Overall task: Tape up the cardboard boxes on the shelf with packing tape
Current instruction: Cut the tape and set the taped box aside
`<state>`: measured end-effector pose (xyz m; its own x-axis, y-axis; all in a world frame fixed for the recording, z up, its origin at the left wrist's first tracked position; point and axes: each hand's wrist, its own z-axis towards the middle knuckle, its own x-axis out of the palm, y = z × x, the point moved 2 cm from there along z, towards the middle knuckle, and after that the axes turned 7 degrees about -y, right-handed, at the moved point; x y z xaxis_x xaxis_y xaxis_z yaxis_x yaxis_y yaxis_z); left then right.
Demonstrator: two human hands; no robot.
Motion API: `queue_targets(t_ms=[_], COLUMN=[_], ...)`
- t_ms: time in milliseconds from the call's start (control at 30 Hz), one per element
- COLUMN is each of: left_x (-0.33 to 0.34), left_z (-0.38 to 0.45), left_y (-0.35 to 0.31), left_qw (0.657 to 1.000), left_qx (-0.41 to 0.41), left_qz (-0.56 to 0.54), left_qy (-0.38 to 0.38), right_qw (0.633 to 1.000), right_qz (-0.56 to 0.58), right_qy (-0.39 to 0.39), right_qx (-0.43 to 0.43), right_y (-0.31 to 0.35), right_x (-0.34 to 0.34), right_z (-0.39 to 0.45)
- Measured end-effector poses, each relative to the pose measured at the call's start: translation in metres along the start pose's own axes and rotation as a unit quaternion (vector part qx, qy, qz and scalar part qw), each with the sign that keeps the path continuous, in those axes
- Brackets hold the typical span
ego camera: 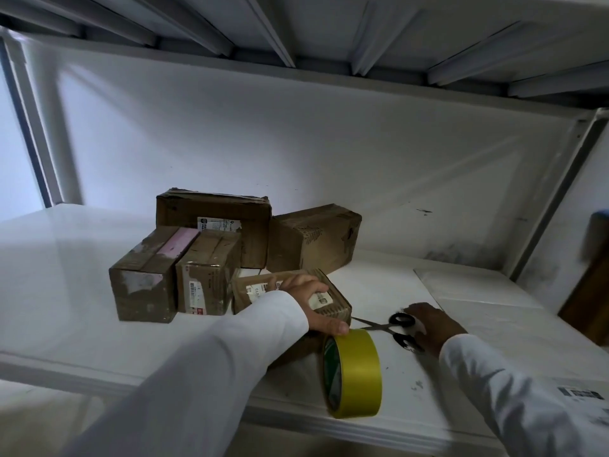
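Where the white shelf (82, 291) carries a huddle of cardboard boxes, a small box (333, 303) at the front of the group is held by the left hand (311, 303), whose fingers are curled over its top and whose thumb lies along its near edge. Just beside that thumb, a roll of yellow tape (354, 372) stands on its edge near the front lip of the shelf, touching or almost touching the small box. To the right of the roll, a pair of black-handled scissors (393, 328) lies flat on the shelf with its blades pointed toward the small box. The right hand (433, 328) is laid over the scissor handles; whether its grip is closed round them cannot be told, as the hand is blurred. Behind the small box, two taller boxes (178, 275) stand side by side, one with a pink strip on top. Further back, a large box (227, 225) with a white label and a tilted box (316, 239) are set close to the white back wall. White sleeves (211, 374) are worn on both arms.
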<state>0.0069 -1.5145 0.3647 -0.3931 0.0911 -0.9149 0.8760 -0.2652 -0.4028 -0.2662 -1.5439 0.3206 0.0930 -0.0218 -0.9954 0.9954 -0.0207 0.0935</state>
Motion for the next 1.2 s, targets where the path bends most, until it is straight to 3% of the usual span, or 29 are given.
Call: queue_targets(t_ms=[133,367,433,533,633,700,767,900,1200], left_x=[0.0,-0.001,-0.001,-0.001,0.0,-0.001,-0.001,0.0,0.001], left_z=[-0.001,-0.004,-0.005,-0.004,-0.003,-0.003,-0.004,-0.005,-0.004], left_y=[0.0,-0.002,-0.002,-0.001,0.0,-0.001,-0.001,-0.001,0.0], left_qw=[1.0,1.0,1.0,1.0,1.0,1.0,1.0,1.0,1.0], left_qx=[-0.002,0.002,0.003,0.007,0.009,0.011,0.011,0.011,0.011], left_qz=[0.001,-0.005,-0.005,0.007,0.01,0.006,0.001,-0.003,0.004], left_qy=[0.003,-0.004,-0.004,-0.004,-0.001,-0.006,-0.008,-0.012,-0.005], right_qw=[0.994,0.976,0.983,0.971,0.936,0.917,0.911,0.912,0.894], right_qz=[-0.081,-0.177,-0.11,0.124,0.226,0.183,0.095,0.037,0.072], right_qy=[0.069,0.099,0.107,0.152,0.261,0.355,0.4,0.405,0.439], right_qx=[-0.035,0.075,0.097,0.137,0.074,0.009,-0.032,-0.063,-0.064], right_y=[0.014,0.01,0.001,-0.003,0.004,0.015,0.028,0.044,0.041], right_x=[0.003,-0.019,-0.029,-0.054,-0.083,-0.096,-0.098,-0.094,-0.087], right_z=[0.005,0.005,0.002,-0.004,-0.014,-0.022,-0.024,-0.016,-0.005])
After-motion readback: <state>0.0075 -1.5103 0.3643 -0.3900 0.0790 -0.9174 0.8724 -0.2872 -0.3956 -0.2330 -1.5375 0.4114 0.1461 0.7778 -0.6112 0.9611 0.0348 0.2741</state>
